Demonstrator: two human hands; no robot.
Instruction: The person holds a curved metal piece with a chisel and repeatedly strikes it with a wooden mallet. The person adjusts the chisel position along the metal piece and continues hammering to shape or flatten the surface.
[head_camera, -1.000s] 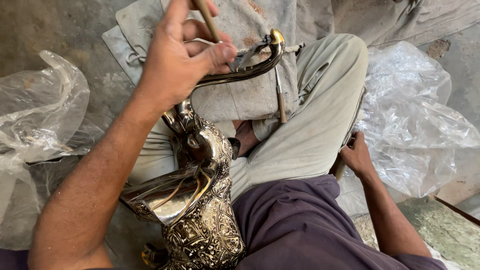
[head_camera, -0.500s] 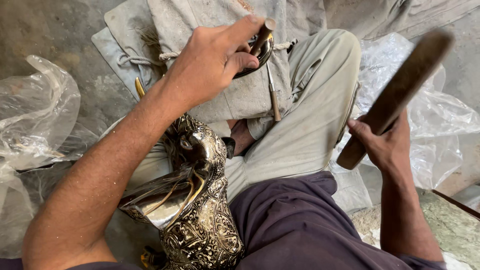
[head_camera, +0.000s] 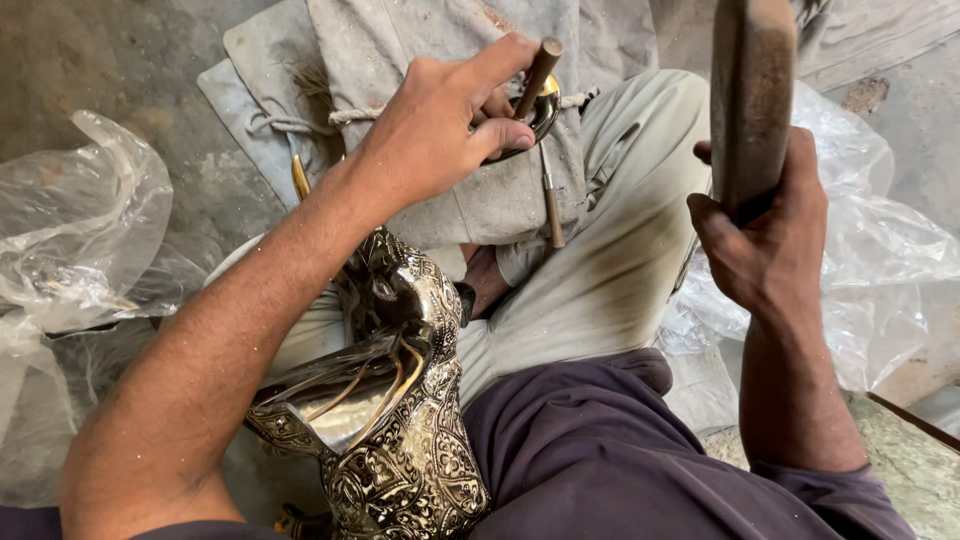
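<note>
Pinning a small punch (head_camera: 540, 72) upright between thumb and fingers, my left hand (head_camera: 440, 130) sets its tip on the curved brass spout (head_camera: 540, 112), which lies across the grey padded sack (head_camera: 440, 60) over my legs; I judge the padding is there to keep the spout from skidding. Item: spout, polished, belonging to an ornate embossed metal pot (head_camera: 400, 420). The pot's body sits low between my thighs, close against my purple shirt (head_camera: 600, 450), seemingly wedged there so that it cannot roll. Item: right hand (head_camera: 770, 230), fist clenched around the lower end of a dark wooden mallet (head_camera: 752, 90), held raised and well apart from the punch, its broad face up near the frame's top edge. Item: second slim tool (head_camera: 550, 205), wooden-handled, resting on the sack just beside the spout, near to hand. Item: rope (head_camera: 300, 122), tied round the sack, probably to keep it closed. Item: light trousers (head_camera: 620, 250), knee bent up, propping the sack from below. Item: clear plastic sheets, one crumpled at my left (head_camera: 80, 230), one at my right (head_camera: 880, 250), lying on the bare grimy floor (head_camera: 100, 50). What is inside the sack I cannot tell.
</note>
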